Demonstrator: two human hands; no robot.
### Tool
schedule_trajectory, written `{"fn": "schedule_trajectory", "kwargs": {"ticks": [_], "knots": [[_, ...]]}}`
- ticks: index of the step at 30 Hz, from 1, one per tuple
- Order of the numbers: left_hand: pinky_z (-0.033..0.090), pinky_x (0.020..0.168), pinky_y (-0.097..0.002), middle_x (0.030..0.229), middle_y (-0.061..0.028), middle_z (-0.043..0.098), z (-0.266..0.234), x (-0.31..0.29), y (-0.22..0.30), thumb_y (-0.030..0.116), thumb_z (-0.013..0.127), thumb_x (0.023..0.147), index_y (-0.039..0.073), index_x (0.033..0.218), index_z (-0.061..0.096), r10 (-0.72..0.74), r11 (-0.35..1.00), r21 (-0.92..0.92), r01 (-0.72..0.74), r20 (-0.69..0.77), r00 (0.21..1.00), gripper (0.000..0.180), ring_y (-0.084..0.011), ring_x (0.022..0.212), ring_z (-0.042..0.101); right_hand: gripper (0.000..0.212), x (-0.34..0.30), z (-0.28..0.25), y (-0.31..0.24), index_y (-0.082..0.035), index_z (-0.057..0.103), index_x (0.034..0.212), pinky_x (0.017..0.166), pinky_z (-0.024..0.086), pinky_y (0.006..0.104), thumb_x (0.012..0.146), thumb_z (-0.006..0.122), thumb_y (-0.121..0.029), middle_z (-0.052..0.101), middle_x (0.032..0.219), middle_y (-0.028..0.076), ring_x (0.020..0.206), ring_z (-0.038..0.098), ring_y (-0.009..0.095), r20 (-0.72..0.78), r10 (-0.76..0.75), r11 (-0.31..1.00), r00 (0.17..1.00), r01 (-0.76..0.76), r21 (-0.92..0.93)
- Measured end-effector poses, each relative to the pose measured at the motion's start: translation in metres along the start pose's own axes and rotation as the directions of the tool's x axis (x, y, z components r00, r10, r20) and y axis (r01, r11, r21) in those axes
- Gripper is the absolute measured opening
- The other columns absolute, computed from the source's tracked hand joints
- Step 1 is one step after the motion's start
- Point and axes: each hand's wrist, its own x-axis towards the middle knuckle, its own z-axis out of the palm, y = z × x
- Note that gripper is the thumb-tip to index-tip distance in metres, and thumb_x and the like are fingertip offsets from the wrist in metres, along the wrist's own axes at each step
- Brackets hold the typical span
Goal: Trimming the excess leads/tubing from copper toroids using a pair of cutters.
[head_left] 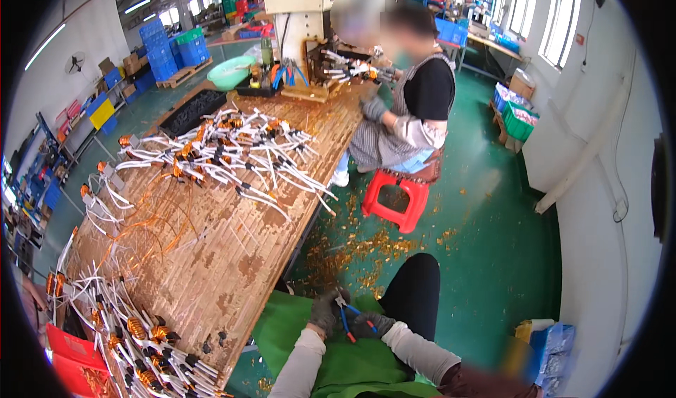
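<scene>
In my lap, over a green apron [282,327], both my hands wear dark grey gloves. My right hand [373,325] is closed on a pair of pliers [344,320] with blue handles and red ends; the handles are spread apart. My left hand [324,313] is curled right beside the metal jaws, and what its fingers hold, if anything, is too small to make out. Left of my hands, on the wooden workbench [232,271], lies a near pile of copper-wound coils with white sleeved leads [137,327].
A larger pile of similar coils [211,148] covers the bench's far part, by a black tray [193,111] and green basin [231,73]. A co-worker [426,88] sits on a red stool [398,197]. Scraps [352,254] litter the floor. A red bin [74,356] stands lower left.
</scene>
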Motion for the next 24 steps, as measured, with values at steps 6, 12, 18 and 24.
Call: {"fn": "schedule_trajectory", "kwargs": {"ticks": [6, 12, 18, 24], "knots": [[0.050, 0.071, -0.0333, 0.078, -0.0089, 0.061, -0.048, 0.023, 0.019, 0.018, 0.058, 0.085, 0.004, 0.085, 0.058, 0.059, 0.956, -0.276, -0.103, -0.163, 0.985, 0.015, -0.0216, 0.074, 0.060, 0.065, 0.003, -0.002, -0.009, -0.008, 0.034, 0.133, 0.090, 0.042, 0.0386, 0.075, 0.062, -0.013, 0.051, 0.116, 0.009, 0.104, 0.051, 0.027, 0.265, 0.088, 0.993, 0.960, -0.105, 0.050], [0.039, 0.095, -0.0330, 0.120, -0.0156, 0.053, -0.072, -0.002, 0.018, 0.018, 0.045, 0.091, 0.008, 0.132, 0.040, 0.501, 0.463, 0.789, -0.404, 0.144, 0.853, 0.042, -0.0245, 0.115, 0.048, 0.031, 0.033, -0.024, 0.008, -0.005, 0.047, 0.116, 0.088, 0.040, 0.0286, 0.092, 0.044, -0.025, 0.052, 0.102, 0.006, 0.095, 0.050, 0.018, -0.176, -0.297, 0.954, 0.939, 0.282, -0.103], [0.047, 0.069, -0.0321, 0.083, -0.0108, 0.063, 0.039, 0.018, 0.057, 0.026, 0.060, 0.078, 0.004, 0.094, 0.062, 0.191, 0.478, 0.875, -0.074, -0.022, 0.981, 0.027, -0.0197, 0.074, 0.058, 0.026, 0.000, -0.056, -0.035, -0.011, 0.050, 0.103, 0.079, 0.044, 0.0332, 0.080, 0.059, -0.020, 0.054, 0.096, 0.006, 0.084, 0.052, 0.019, -0.296, -0.327, 0.931, 0.897, 0.360, 0.065], [0.046, 0.082, -0.0356, 0.098, -0.0139, 0.062, 0.123, -0.103, 0.237, 0.033, 0.055, 0.082, 0.005, 0.107, 0.058, 0.142, -0.306, 0.933, -0.190, 0.242, 0.960, 0.037, -0.0247, 0.090, 0.059, 0.043, 0.018, -0.054, -0.009, -0.013, 0.047, 0.115, 0.078, 0.043, 0.0372, 0.076, 0.062, -0.026, 0.051, 0.100, 0.011, 0.086, 0.050, 0.024, -0.478, -0.266, 0.964, 0.837, 0.238, -0.119]]}}
